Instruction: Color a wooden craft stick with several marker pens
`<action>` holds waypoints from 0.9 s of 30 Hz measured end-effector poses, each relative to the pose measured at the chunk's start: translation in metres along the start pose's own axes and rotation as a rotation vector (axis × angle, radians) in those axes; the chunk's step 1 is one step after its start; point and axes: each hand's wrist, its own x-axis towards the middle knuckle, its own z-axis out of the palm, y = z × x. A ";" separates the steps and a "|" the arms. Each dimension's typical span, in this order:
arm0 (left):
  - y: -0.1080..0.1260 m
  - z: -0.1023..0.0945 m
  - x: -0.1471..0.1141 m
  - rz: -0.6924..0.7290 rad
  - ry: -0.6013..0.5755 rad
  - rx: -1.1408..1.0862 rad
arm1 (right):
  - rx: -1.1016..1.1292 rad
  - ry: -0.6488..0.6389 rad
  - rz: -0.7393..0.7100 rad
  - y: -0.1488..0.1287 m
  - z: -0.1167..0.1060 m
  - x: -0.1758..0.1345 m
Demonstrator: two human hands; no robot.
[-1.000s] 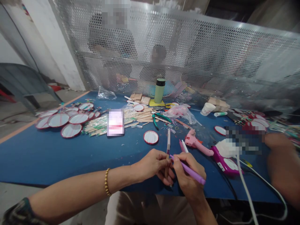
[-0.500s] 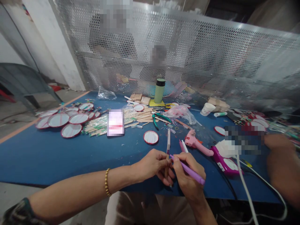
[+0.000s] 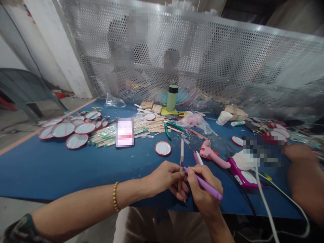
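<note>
Wooden stick [image 3: 180,185] sits upright at the near edge of a blue worktop [image 3: 101,172], pinched between the thumb and fingers of the left hand [image 3: 174,179]. At right, the right hand [image 3: 205,197] grips a purple pen [image 3: 209,188], its tip close against the stick; whether they touch cannot be told. A gold beaded bracelet [image 3: 115,196] circles the left wrist. Just beyond the hands lie a pink pen [image 3: 195,157], a white pen [image 3: 199,158] and a red-rimmed disc [image 3: 163,148]. To the right rests a pink glue gun [image 3: 215,158], near a magenta device [image 3: 241,175] and a white cable [image 3: 264,202]; another person's arm [image 3: 306,182] reaches in at far right. Teal-handled pliers [image 3: 167,131] lie farther back, while a lit smartphone [image 3: 125,132] stands out beside wrapped sticks [image 3: 102,136] and clustered red-rimmed discs [image 3: 63,129] at left. On the far side, a green bottle [image 3: 172,99] and a paper cup [image 3: 224,118] stand before a perforated metal screen [image 3: 215,50], with people dimly visible behind it.
</note>
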 end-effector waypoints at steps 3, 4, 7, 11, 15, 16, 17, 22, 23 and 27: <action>-0.001 0.000 0.001 0.004 0.007 -0.002 | -0.001 -0.006 -0.002 0.000 0.000 -0.001; -0.001 0.000 0.001 0.007 0.008 0.000 | -0.001 -0.010 -0.006 -0.001 0.000 -0.001; -0.001 0.000 0.001 0.011 0.005 0.014 | 0.010 -0.020 -0.017 -0.001 -0.001 0.000; 0.000 0.001 0.001 0.014 0.010 0.044 | 0.035 -0.046 -0.007 -0.002 -0.001 0.000; 0.000 0.001 0.001 0.017 0.012 0.050 | 0.012 -0.050 -0.007 -0.003 -0.001 0.001; 0.000 0.001 0.001 0.017 0.012 0.053 | 0.008 -0.049 -0.006 -0.002 -0.001 0.001; 0.000 0.001 0.001 0.017 0.010 0.059 | 0.006 -0.047 -0.004 -0.002 -0.001 0.001; 0.000 0.000 0.001 0.022 0.000 0.058 | 0.015 -0.016 -0.022 0.000 -0.001 0.000; 0.000 0.000 0.001 0.023 0.000 0.051 | 0.013 -0.011 -0.018 0.000 -0.001 0.000; 0.000 0.001 0.000 0.022 -0.007 0.035 | -0.006 -0.008 0.003 0.001 0.000 -0.001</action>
